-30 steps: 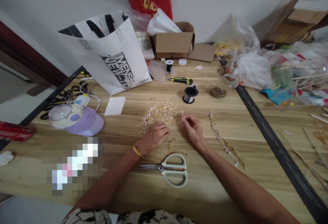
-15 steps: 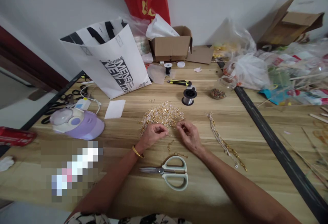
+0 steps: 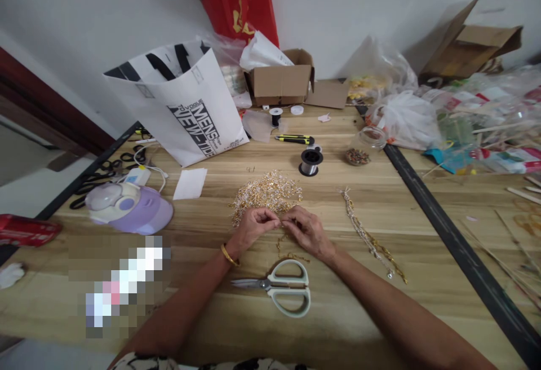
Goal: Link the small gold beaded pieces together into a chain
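Both my hands meet at the near edge of a pile of small gold and clear beads [image 3: 266,189]. My left hand [image 3: 257,224], with a gold bangle [image 3: 229,255] at the wrist, pinches something too small to name. My right hand [image 3: 307,230] is closed in a pinch too, its fingertips almost touching the left ones; what they hold cannot be made out. A short gold chain [image 3: 291,256] lies on the wood just below the hands. Closer to me are scissors [image 3: 274,286] with pale handles, blades pointing left.
Silver and gold chains [image 3: 372,237] lie to the right. Behind the beads stand a wire spool [image 3: 310,163], a yellow-black utility knife [image 3: 295,139] and a jar of small beads [image 3: 358,155]. A purple-and-white bottle [image 3: 135,209] and a white paper bag [image 3: 181,105] are on the left.
My right hand has moved left from the bead pile, bringing its fingertips up to those of my left hand. The left hand has barely shifted. The camera view has tilted slightly.
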`<state>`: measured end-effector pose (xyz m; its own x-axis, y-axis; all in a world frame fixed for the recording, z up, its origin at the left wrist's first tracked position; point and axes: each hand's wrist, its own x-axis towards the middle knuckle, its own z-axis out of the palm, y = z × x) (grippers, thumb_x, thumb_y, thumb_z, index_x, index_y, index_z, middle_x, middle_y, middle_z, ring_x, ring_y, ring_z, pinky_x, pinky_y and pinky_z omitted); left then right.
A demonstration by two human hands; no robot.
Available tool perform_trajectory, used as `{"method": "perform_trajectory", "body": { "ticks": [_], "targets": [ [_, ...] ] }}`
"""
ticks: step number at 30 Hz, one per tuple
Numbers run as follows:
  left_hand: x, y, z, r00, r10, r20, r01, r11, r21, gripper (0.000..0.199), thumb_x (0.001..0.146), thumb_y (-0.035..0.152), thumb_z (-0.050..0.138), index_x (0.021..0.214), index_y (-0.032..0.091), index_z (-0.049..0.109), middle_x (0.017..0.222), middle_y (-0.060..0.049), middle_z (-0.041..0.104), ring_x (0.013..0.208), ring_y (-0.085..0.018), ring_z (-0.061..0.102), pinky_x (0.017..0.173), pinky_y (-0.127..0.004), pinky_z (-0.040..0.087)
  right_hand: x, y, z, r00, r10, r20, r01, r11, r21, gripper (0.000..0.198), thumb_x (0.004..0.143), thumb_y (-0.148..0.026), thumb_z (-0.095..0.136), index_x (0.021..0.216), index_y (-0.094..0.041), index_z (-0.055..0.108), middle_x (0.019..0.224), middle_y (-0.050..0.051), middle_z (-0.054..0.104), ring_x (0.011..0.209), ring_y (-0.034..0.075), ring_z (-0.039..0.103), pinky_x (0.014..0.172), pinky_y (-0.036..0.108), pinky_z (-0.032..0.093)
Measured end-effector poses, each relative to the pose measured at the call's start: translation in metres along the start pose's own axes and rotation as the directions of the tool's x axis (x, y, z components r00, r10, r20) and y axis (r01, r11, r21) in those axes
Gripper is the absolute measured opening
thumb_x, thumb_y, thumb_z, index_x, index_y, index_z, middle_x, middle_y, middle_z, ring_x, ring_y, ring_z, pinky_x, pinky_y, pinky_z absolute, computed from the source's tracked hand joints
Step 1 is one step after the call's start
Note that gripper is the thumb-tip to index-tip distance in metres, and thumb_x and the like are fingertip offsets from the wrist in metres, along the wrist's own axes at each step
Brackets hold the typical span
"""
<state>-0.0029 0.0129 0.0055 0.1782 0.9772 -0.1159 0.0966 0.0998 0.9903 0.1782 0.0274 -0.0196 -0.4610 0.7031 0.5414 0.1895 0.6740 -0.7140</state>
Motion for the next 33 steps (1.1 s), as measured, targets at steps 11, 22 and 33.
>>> {"method": "perform_trajectory", "body": {
  "ticks": [11,22,33],
  "targets": [
    [-0.0035,-0.0009,0.0044,0.996,0.073,-0.051,-0.07,0.997,0.043,0.014,0.071,0.025,0.068,0.07,0.011,0.065,0.071,-0.004,0.065,0.068,-0.012,0.057,0.066,-0.022,0.045,-0.0008,0.0011,0.0014,1.0,0.023,0.002,-0.023,1.0,0.002,0.007,0.09,-0.019,0.053,0.09,-0.018,0.061,0.079,0.005,0.061,0.072,0.015,0.056,0.064,0.027,0.046],
    [-0.003,-0.0039,0.0053,0.995,0.079,-0.064,-0.074,0.995,0.072,0.014,0.072,0.025,0.067,0.072,0.011,0.066,0.072,-0.005,0.067,0.068,-0.013,0.059,0.066,-0.023,0.046,-0.0014,0.0042,0.003,0.999,0.029,0.014,-0.029,0.999,-0.016,0.009,0.091,-0.02,0.051,0.086,-0.018,0.058,0.075,0.004,0.058,0.068,0.015,0.053,0.062,0.027,0.044],
    [-0.0037,-0.0056,0.0057,0.993,0.114,-0.041,-0.107,0.984,0.143,0.014,0.074,0.026,0.066,0.075,0.012,0.066,0.074,-0.005,0.068,0.069,-0.015,0.06,0.067,-0.025,0.048,-0.0022,0.0054,0.0019,0.998,0.054,0.028,-0.053,0.998,-0.017,0.012,0.092,-0.024,0.048,0.085,-0.018,0.057,0.076,0.005,0.058,0.069,0.015,0.054,0.062,0.027,0.043]
  ]
}}
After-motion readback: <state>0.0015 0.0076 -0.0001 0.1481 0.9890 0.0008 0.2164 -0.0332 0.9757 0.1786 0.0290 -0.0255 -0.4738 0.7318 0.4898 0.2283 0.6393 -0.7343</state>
